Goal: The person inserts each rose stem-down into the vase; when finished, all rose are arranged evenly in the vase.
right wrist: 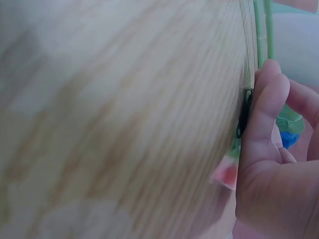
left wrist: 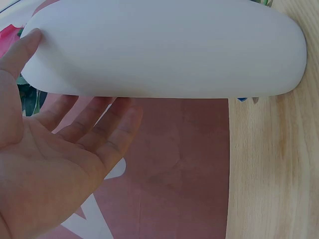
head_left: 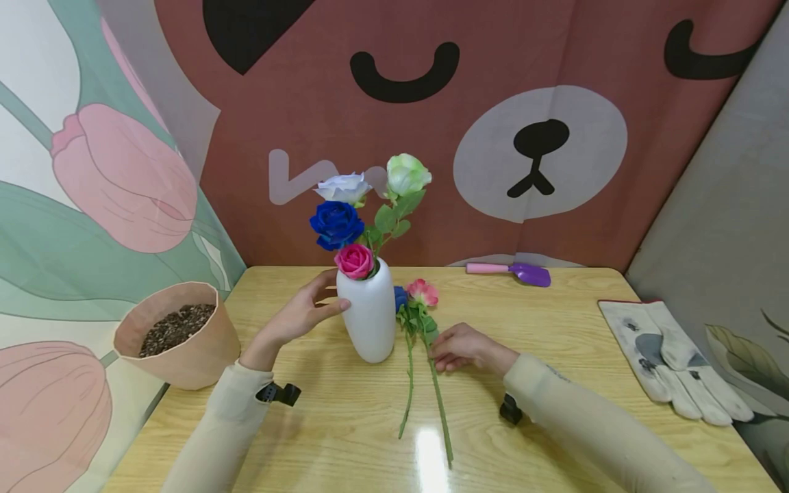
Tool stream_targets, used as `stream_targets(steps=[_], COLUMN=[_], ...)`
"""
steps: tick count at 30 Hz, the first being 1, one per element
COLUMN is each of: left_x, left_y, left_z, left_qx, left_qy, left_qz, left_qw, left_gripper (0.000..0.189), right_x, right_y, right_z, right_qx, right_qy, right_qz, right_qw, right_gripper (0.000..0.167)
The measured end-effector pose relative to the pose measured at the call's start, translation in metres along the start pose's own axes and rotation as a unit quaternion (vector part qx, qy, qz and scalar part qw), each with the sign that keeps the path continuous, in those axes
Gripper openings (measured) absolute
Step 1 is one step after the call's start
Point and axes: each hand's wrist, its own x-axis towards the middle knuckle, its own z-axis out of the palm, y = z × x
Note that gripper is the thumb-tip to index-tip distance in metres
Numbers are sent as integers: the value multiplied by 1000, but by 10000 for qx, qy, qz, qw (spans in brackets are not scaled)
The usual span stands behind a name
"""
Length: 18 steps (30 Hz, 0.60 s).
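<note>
A white vase (head_left: 368,322) stands on the table, tilted slightly. In it are a pink rose (head_left: 355,261), a blue rose (head_left: 337,224), a white rose (head_left: 342,187) and a pale green rose (head_left: 407,174). My left hand (head_left: 308,308) holds the vase near its neck, thumb on the front and fingers passing behind, as the left wrist view shows. Right of the vase lie a coral-pink flower (head_left: 422,293) and a second blue flower (head_left: 400,297), stems toward me. My right hand (head_left: 466,348) pinches the pink flower's stem below its leaves, close over the tabletop.
A peach pot (head_left: 216,342) with dark soil sits at the left edge. A small purple shovel (head_left: 530,274) with a pink handle lies at the back. White work gloves (head_left: 672,363) rest at the right. Behind the table (head_left: 345,438) hangs a printed bear cloth (head_left: 296,116).
</note>
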Motion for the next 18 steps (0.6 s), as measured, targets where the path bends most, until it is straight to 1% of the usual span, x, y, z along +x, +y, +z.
stream_targets(steps=[6, 11, 14, 18], left_x=[1, 0, 0, 0], left_y=[-3, -2, -1, -1], left_z=[0, 0, -1, 0], left_qx=[3, -16, -1, 10], left_qy=[2, -12, -27, -22], left_qz=[-84, -57, -7, 5], left_qw=[10000, 10000, 10000, 10000], left_gripper=[69, 69, 69, 68], right_x=[-3, -4, -8, -14], right_y=[0, -4, -10, -19], right_z=[-3, -7, -10, -14], right_qx=[214, 239, 280, 438], right_qy=[-14, 93, 132, 73], right_qz=[-62, -225, -345, -448], right_qw=[9998, 9994, 9989, 9980], right_gripper=[27, 27, 29, 35])
